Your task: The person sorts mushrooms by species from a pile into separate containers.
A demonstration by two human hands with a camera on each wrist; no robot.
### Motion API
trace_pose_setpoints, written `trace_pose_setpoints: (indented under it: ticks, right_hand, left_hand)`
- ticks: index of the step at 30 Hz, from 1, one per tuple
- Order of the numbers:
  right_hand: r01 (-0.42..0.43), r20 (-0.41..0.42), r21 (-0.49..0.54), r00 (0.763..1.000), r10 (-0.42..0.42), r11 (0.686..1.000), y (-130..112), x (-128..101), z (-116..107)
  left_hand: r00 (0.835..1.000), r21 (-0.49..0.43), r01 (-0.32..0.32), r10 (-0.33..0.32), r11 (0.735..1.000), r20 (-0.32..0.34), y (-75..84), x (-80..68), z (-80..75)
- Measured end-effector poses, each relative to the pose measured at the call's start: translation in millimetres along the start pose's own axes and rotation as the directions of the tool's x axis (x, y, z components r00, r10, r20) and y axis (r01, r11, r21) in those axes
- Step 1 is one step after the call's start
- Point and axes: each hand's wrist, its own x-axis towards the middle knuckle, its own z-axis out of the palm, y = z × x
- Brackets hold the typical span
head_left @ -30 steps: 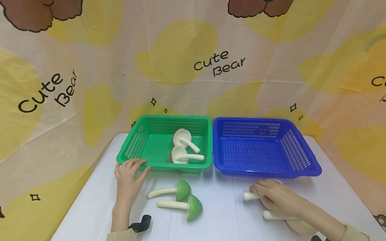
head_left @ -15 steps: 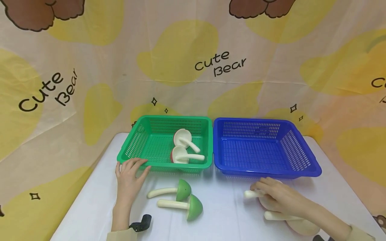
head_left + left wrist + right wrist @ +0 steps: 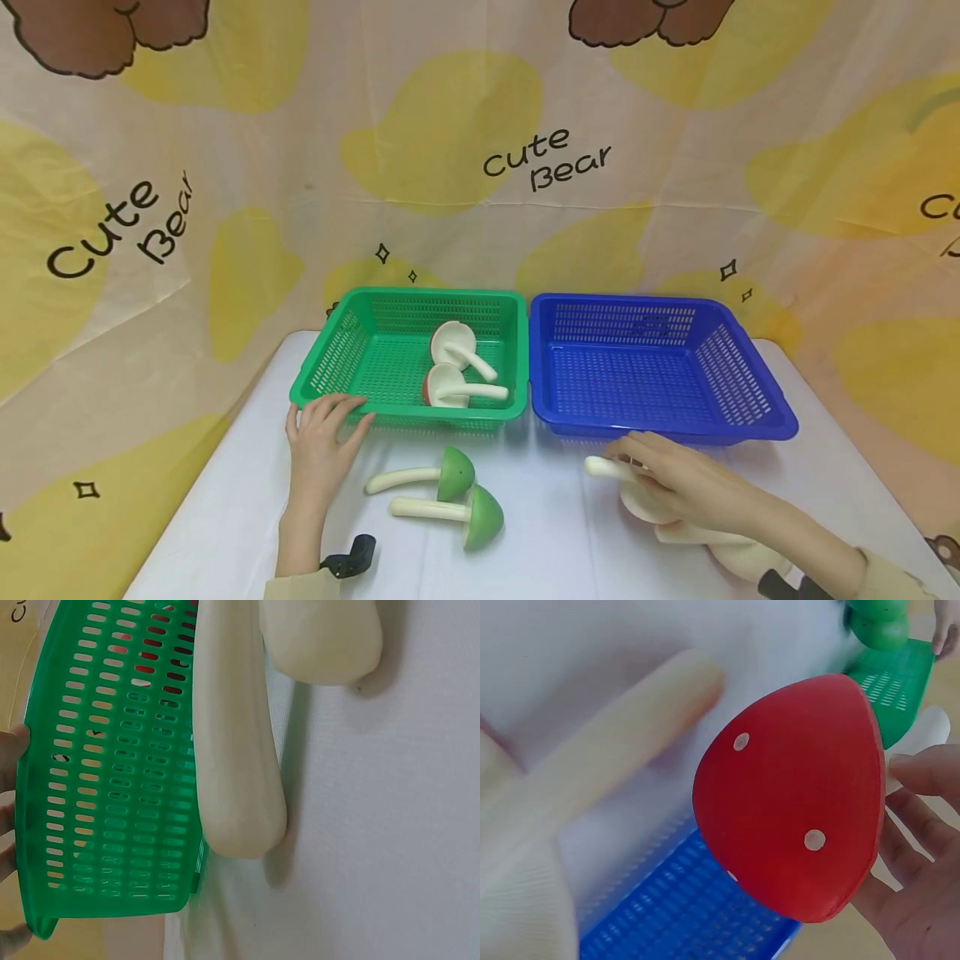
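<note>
Right wrist view: right hand (image 3: 922,847) curls round a red-capped toy mushroom (image 3: 795,799), raised just off the white table (image 3: 555,533) before the blue basket (image 3: 660,367). Left hand (image 3: 322,437), fingers relaxed, rests against the green basket (image 3: 408,354). Risk: smooth cap slipping (grip sits off-centre), dropping onto the second mushroom (image 3: 738,554) beneath.

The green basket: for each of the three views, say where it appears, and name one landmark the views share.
Head: green basket, left of centre.
Left wrist: fills the left side, rim touched by left hand.
Right wrist: small patch, upper right.
Shared landmark: the basket's slotted green mesh.
</note>
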Motion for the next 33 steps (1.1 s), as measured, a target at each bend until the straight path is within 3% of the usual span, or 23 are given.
trace_pose_setpoints:
  ticks: [6,10,17,24,33]
  right_hand:
    - [0.014,-0.021,0.030,1.000,-0.013,0.999,-10.4,16.8,-7.0]
    - [-0.024,0.010,0.054,1.000,0.023,0.998,-19.3,28.5,-12.3]
    - [-0.007,0.028,0.077,1.000,0.005,0.997,-32.4,49.1,-13.1]
    - [-0.017,0.052,0.208,0.999,0.007,0.978,-44.2,71.4,-14.9]
    - [0.057,0.008,0.327,0.998,-0.063,0.943,-62.7,107.6,-17.6]
  left_hand:
    - [1.000,-0.002,-0.002,0.002,1.000,-0.001,0.6,0.7,-0.1]
    - [1.000,-0.002,-0.001,0.001,1.000,0.000,0.8,0.9,-0.1]
    - [1.000,0.001,0.000,0.000,1.000,0.001,0.9,0.8,-1.5]
    - [1.000,-0.001,0.002,-0.002,1.000,0.005,0.1,0.5,-0.7]
    - [1.000,0.002,0.002,-0.002,1.000,0.004,-0.3,-0.2,-0.2]
